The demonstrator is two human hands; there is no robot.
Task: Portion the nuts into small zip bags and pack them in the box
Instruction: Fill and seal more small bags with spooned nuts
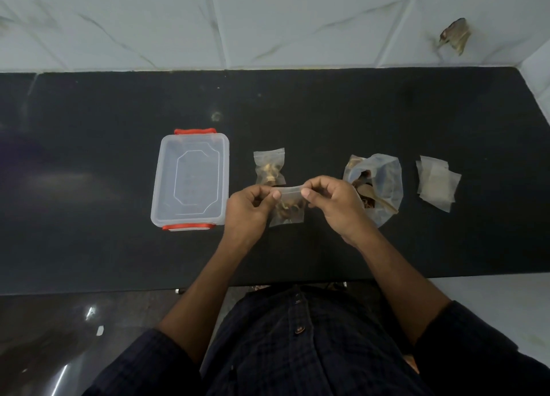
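Observation:
A small clear zip bag [288, 214] with nuts in it hangs above the black table between my hands. My left hand [250, 209] pinches the left end of its top strip, and my right hand [334, 202] pinches the right end. Behind them lies a second small bag of nuts [269, 169], flat on the table. The clear plastic box [190, 179] with orange clips stands open to the left, nothing in it. To the right sits a larger open plastic bag of nuts [384, 184] with a wooden spoon [378, 200] inside.
A small pile of unused zip bags [436, 187] lies at the far right of the black table [89, 217]. A white marbled wall rises behind the table. My dark checked shirt fills the bottom of the view.

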